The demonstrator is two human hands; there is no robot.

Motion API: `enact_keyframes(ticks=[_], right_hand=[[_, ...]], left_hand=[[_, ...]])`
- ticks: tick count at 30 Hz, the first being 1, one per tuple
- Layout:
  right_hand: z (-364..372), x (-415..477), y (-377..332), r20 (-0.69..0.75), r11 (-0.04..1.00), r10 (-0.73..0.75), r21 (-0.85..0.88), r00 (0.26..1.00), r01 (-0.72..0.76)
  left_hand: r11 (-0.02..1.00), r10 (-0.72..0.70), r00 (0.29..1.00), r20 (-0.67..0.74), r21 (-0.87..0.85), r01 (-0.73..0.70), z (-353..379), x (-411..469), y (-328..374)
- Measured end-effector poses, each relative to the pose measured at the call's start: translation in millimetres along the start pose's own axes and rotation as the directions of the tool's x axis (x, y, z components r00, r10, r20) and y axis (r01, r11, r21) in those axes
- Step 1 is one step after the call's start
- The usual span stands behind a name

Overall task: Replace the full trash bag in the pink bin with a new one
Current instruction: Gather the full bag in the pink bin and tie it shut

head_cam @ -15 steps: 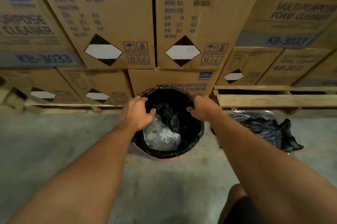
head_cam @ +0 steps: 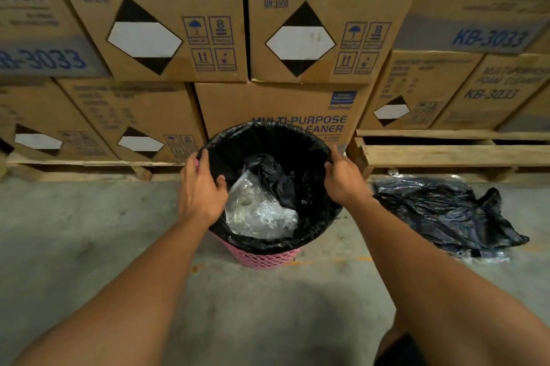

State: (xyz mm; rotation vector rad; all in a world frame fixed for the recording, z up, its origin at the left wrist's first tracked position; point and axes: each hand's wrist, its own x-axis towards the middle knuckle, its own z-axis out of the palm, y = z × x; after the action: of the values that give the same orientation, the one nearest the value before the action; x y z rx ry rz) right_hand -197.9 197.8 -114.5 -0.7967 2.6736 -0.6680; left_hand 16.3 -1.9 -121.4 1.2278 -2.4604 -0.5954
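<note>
Against brown cardboard boxes point(head_cam: 148, 23), I watch the left hand point(head_cam: 201, 190) and right hand point(head_cam: 345, 178) grip the rim of the black plastic trash bag point(head_cam: 268, 139) lining the pink mesh bin point(head_cam: 262, 257).

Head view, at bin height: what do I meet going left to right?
left hand gripping the trash bag rim → clear plastic waste inside the bag → right hand gripping the opposite rim → crumpled black bags on the floor
</note>
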Motion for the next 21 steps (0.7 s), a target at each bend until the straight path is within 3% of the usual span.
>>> enact_keyframes(ticks=[3, 7, 9, 18, 21], right_hand=[[4.6, 3.1, 2.8, -0.064, 0.979, 0.036, 0.205, 0.997, -0.022], [11.3, 3.1, 3.5, -0.04, 0.894, 0.162, 0.43, 0.986, -0.129], [10.8, 4.4, 1.7, -0.045, 0.885, 0.164, 0.449, 0.986, -0.126], [9.1, 1.7, 0.4, -0.206, 0.927, 0.167, 0.366, 0.964, -0.083], [7.9, 2.5, 1.8, -0.288, 0.952, 0.136, 0.304, 0.948, -0.044]], left_hand=[[0.963, -0.207, 0.977, -0.047, -0.188, 0.195, 2.2, 1.6, 2.7], [0.821, -0.425, 0.903, 0.061, -0.393, 0.414, 2.5, 4.1, -3.2], [0.799, -0.425, 0.902, 0.08, -0.434, 0.415, 1.2, 4.4, -2.0], [0.883, -0.361, 0.931, -0.054, -0.342, 0.323, 4.6, 1.7, -4.2], [0.835, -0.387, 0.922, -0.018, -0.431, 0.342, 1.2, 0.5, -2.7]])
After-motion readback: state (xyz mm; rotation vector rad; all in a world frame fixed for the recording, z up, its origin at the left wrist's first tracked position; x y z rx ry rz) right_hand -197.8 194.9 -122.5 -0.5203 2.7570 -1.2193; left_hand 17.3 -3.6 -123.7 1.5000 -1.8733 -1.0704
